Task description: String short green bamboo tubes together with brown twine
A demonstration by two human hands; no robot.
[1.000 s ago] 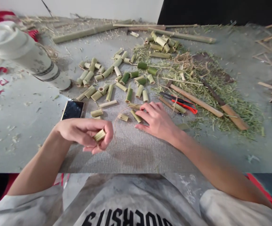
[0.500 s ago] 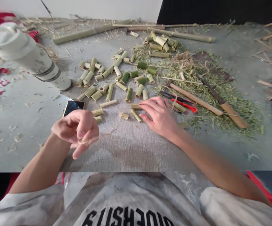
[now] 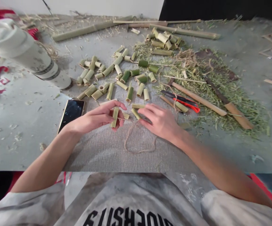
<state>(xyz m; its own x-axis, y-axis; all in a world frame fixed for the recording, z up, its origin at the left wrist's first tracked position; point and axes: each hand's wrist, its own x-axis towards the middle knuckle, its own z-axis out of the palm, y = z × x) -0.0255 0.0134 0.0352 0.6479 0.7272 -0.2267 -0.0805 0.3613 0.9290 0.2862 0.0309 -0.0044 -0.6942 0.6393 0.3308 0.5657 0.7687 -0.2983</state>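
My left hand [image 3: 103,116] holds two short bamboo pieces [image 3: 114,117] side by side between its fingers, just above the table's middle. My right hand [image 3: 156,121] is lowered to the table, its fingertips at a short split bamboo piece [image 3: 136,114] that lies slanted; another piece [image 3: 138,106] lies behind it. Twine [image 3: 139,152] curves in a loose loop on the grey cloth between my hands and passes under or behind my right hand. Many short bamboo tubes [image 3: 129,93] lie scattered beyond both hands.
A phone [image 3: 71,113] and a tilted-looking white cup [image 3: 34,56] are at the left. On the right lie a red-and-black cutter [image 3: 187,105], a wooden-handled hammer [image 3: 199,99], a knife [image 3: 238,114] and green shavings [image 3: 248,103]. Long bamboo poles [image 3: 86,32] lie at the back.
My left hand has moved right and forward and now shows bamboo pieces in its fingers. The twine, stretched toward it before, hangs slack in a loop. My right hand has barely moved.
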